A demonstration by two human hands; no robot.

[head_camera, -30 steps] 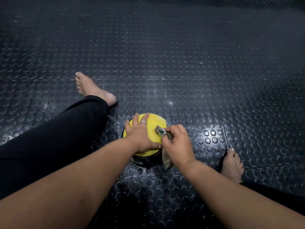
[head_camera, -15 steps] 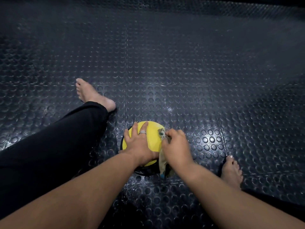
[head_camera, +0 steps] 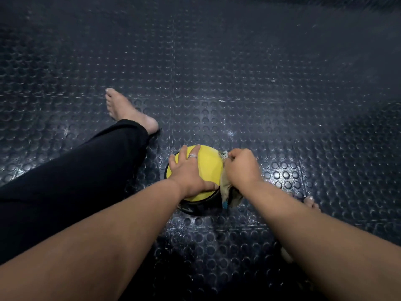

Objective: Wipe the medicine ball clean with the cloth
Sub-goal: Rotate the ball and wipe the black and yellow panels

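The yellow ball (head_camera: 208,168) sits on the studded floor (head_camera: 260,94) at lower centre of the frame. The left hand (head_camera: 187,173) lies spread flat on top, steadying it. The right hand (head_camera: 242,168), fingers curled, grips the cloth (head_camera: 226,190) against the ball's right side. Wiping looks under way; next probably calls for turning the ball to reach unwiped parts.

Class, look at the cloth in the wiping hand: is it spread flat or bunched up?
Bunched up. The right hand grips the cloth in curled fingers against the medicine ball, with crumpled folds hanging below the hand.
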